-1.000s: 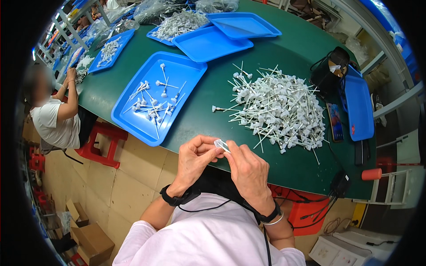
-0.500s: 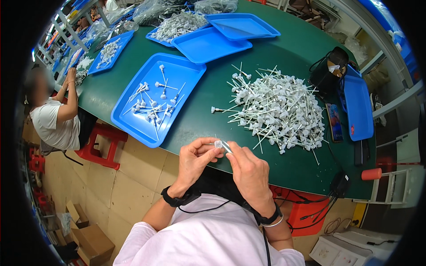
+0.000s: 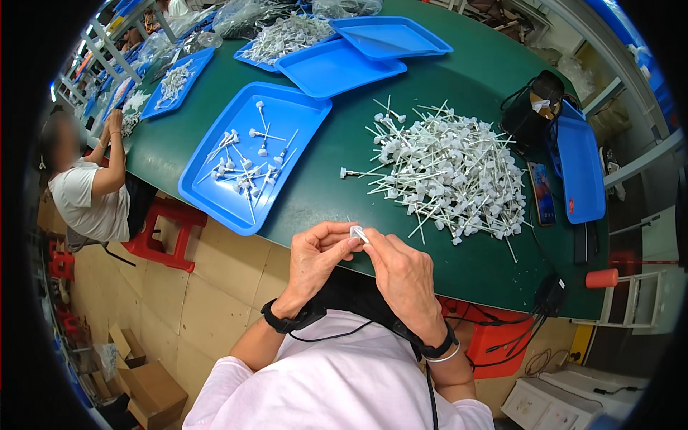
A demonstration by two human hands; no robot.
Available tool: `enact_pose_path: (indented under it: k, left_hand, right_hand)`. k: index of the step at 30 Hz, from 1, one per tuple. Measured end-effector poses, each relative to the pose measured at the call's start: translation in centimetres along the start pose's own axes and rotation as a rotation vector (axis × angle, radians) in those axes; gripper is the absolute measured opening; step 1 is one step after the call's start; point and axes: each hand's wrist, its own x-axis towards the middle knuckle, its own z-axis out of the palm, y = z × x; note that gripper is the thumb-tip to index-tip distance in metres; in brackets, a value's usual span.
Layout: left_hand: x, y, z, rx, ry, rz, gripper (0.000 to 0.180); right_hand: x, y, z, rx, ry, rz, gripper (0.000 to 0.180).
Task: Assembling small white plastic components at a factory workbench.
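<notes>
Near the table's front edge, my left hand (image 3: 319, 258) is closed in a pinch on a small white plastic part (image 3: 355, 231) with a blocky head. A slim silvery-white piece (image 3: 364, 239) slants from that head to the fingertips of my right hand (image 3: 401, 276), which are pressed together round it; its kind is too small to tell. Beyond my right hand lies a large heap of similar white parts (image 3: 451, 172) with thin stems. A blue tray (image 3: 215, 193) to the left holds several more of them, lying loose.
Stacked blue trays (image 3: 337, 75) and a filled tray of white parts (image 3: 287, 39) stand at the back of the green table (image 3: 337, 154). At the right are a black bag (image 3: 527, 115), a phone (image 3: 541, 193) and another blue tray (image 3: 582, 175). A seated person (image 3: 89, 172) works at the left.
The white part's head has tilted slightly in my fingers, and the slim piece now sits lower against it. My hands stay in nearly the same place.
</notes>
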Motion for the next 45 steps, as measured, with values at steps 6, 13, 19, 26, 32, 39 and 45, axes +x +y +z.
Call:
enact_pose_path:
  k: [6,13,19,26,32,39,45]
  left_hand:
    - [0.0,0.0,0.0,0.005,-0.004,-0.013,0.025]
    - [0.0,0.2,0.2,0.004,0.000,-0.029,0.027]
    - [-0.1,0.2,0.1,0.005,-0.011,-0.013,0.025]
    - [-0.1,0.2,0.1,0.021,-0.012,-0.019,0.026]
    - [-0.1,-0.1,0.0,0.032,-0.017,0.019,0.024]
    - [-0.3,-0.3,-0.1,0.111,0.001,0.089,0.024]
    - [-0.7,0.2,0.1,0.503,0.057,0.310,0.022]
  right_hand:
    - [-0.1,0.1,-0.1,-0.008,-0.018,0.000,0.019]
    - [-0.1,0.2,-0.2,0.010,-0.013,-0.001,0.020]
    - [-0.1,0.2,-0.1,0.036,-0.008,-0.003,0.019]
    - [-0.1,0.1,-0.1,0.058,-0.007,-0.005,0.017]
    - [0.1,0.6,-0.3,0.149,0.002,0.000,0.012]
    - [1.0,1.2,-1.2,0.321,-0.111,0.047,0.012]
    - [1.8,2.7,-1.3,0.557,-0.397,0.256,0.017]
